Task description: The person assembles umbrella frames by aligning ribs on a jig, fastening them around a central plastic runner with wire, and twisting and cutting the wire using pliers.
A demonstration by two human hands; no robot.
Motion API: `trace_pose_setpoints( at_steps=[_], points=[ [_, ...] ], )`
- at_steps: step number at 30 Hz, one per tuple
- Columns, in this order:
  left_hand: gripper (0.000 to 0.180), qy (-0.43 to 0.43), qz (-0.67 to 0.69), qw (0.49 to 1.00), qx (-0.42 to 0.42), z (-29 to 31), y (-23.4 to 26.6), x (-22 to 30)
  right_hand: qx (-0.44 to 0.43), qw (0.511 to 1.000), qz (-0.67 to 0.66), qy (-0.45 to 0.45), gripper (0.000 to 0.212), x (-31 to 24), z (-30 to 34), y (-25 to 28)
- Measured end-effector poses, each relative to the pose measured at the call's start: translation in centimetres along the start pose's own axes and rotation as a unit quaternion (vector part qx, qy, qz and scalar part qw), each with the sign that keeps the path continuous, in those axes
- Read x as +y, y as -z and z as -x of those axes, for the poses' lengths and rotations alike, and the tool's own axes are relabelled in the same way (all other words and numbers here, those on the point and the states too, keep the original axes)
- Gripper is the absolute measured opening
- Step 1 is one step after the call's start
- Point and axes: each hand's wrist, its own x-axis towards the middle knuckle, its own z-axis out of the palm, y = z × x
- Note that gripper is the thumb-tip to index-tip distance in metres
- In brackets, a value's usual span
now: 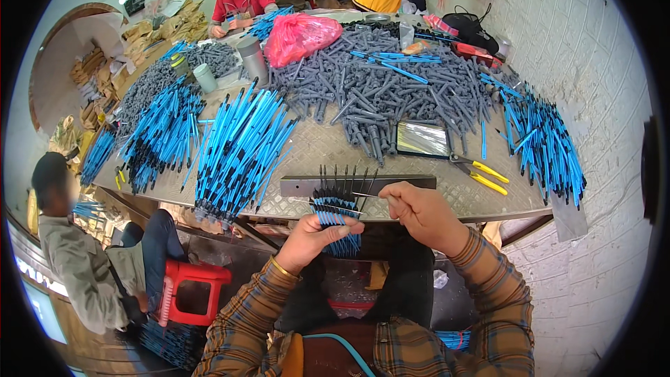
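Observation:
My left hand [315,237] is closed around a fanned row of thin blue rods with black tips [335,204] at the table's front edge. Their dark points stick up over a dark flat bar [296,186], and their lower ends hang below my fingers. A thin light strand, perhaps wire, crosses the row. To the right of it, my right hand [423,215] pinches the end of a thin metallic strand [368,195] that reaches toward the rods. Whether the two strands are one piece, I cannot tell.
Yellow-handled cutters [481,173] lie right of a black tray of silvery strips [423,139]. Grey plastic pieces [419,91] are heaped behind. Blue rod bundles [241,150] flank both sides. A pink bag [300,38] stands farther back. A co-worker [87,244] sits left, near a red stool [192,290].

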Motion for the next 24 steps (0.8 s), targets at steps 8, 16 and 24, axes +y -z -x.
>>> trace_pose_setpoints(
  at_steps=[8,16,24],
  points=[
    [0.018,0.005,-0.022,1.0,-0.005,0.0,-0.4,0.1,0.011,0.981,0.143,0.129,0.018,0.1,-0.2,0.1],
    [0.018,0.008,-0.032,0.999,-0.014,-0.2,-0.3,0.0,0.007,0.98,0.146,0.136,0.021,-0.4,-0.1,-0.3],
    [0.02,0.007,-0.012,0.999,-0.03,-0.1,0.1,-0.3,-0.029,0.999,0.02,0.038,0.027,0.3,0.1,-1.4]
  ],
)
